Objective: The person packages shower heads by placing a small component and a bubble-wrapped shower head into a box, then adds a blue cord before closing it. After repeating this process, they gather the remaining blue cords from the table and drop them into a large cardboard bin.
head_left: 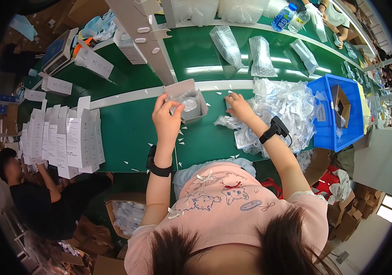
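Note:
A small white box [198, 101] stands open on the green table in front of me, its flap up. A clear plastic packet [189, 104] shows inside it. My left hand [167, 118] is at the box's left side, fingers bent and closed on its edge. To the right of the box, my right hand [239, 109] is low over the table with its fingers curled. Something pale shows under those fingertips, too small to name. A large heap of clear plastic packets [281, 110] lies beside my right wrist.
Several upright white cartons [77, 137] are grouped at the left. A blue crate [317, 98] sits right of the heap. Bubble-wrapped parcels [262, 57] lie beyond the table's ledge, past a metal post [143, 39]. One person [40, 197] sits at lower left; another works at far right.

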`<action>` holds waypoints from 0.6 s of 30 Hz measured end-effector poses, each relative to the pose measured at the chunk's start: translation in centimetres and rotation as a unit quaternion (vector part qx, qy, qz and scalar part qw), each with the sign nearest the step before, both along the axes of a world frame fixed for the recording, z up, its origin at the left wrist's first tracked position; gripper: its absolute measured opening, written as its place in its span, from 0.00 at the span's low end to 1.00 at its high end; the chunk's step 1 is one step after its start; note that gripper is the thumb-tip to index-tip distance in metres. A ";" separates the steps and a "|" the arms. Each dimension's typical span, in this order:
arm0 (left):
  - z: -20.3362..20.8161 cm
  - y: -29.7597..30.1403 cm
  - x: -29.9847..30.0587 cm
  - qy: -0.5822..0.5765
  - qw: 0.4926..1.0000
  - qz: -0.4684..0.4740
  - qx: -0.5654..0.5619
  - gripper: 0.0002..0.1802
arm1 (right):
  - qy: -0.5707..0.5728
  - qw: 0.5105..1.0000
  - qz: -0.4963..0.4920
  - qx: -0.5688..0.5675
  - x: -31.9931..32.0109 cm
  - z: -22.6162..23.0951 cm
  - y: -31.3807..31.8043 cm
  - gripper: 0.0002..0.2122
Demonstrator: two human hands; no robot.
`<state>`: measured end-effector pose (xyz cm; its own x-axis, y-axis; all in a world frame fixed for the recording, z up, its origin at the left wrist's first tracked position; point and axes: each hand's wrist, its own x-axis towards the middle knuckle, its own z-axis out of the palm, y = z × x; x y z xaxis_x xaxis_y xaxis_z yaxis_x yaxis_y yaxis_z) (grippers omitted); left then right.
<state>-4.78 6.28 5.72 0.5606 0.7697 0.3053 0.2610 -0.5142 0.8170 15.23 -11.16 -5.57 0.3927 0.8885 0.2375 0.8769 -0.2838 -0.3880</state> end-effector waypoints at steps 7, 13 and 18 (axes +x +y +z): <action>-0.8 1.2 -0.1 -0.002 0.999 0.038 -0.017 0.09 | 0.246 0.940 -0.017 0.235 -3.0 10.4 2.6 0.13; -0.1 1.0 0.8 -0.003 0.999 0.035 -0.030 0.08 | 0.177 0.921 0.198 0.285 -6.1 14.6 6.1 0.12; -0.5 1.1 0.6 -0.010 0.999 0.038 -0.028 0.07 | -0.039 0.940 0.292 0.173 -7.0 13.8 8.0 0.08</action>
